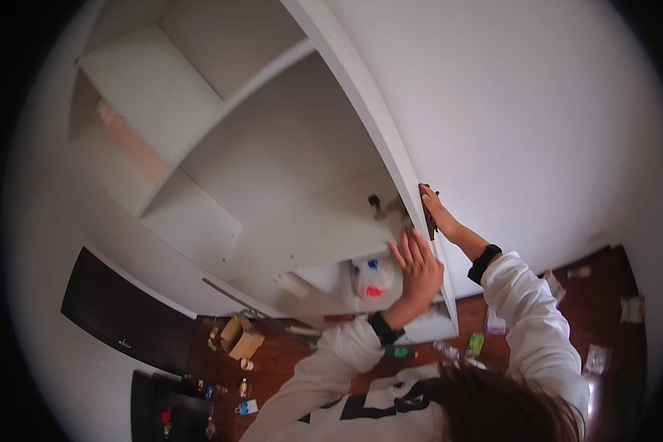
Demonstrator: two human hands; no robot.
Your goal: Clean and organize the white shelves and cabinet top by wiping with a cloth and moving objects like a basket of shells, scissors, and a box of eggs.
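A tall white cabinet with shelves stands before me, its side panel edge running down the middle of the view. My right hand lies against a dark brown object at the outer side of that panel; what the object is, I cannot tell. My left hand is raised with fingers spread at the inner side of the panel edge; whether it touches the panel is unclear. Behind its fingertips, small dark items lie on a shelf. Below, a clear plastic bag with red and blue marks sits in a lower compartment.
An open cardboard box stands on the dark red floor at the lower left. Bottles, packets and a green package lie scattered about. A dark door is at the left. A white wall rises to the right of the cabinet.
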